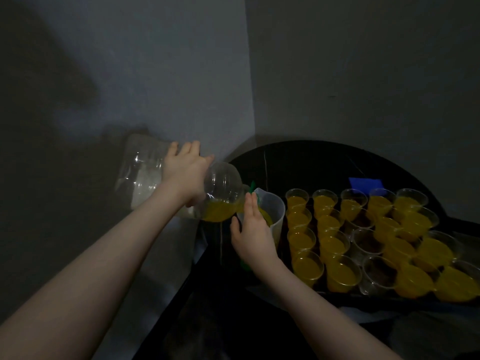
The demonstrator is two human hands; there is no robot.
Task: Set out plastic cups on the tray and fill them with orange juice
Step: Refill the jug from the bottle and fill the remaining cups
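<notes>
My left hand [185, 172] grips a large clear plastic bottle [145, 175] tipped on its side, nearly drained, with orange juice [220, 210] pooled at its shoulder. Its mouth points into a clear plastic jug [274, 209] that holds some juice. My right hand [250, 229] rests against the jug's near side with straight fingers. To the right, rows of clear plastic cups [307, 266] stand on a dark tray [324, 292]; most hold orange juice. Three cups [378, 272] in the middle column hold none.
The tray sits on a round black table [298, 157] in a dim corner between two grey walls. A blue object [365, 183] lies behind the cups. Something green [252, 185] shows by the jug's rim, and a green piece [244, 265] beneath my right wrist.
</notes>
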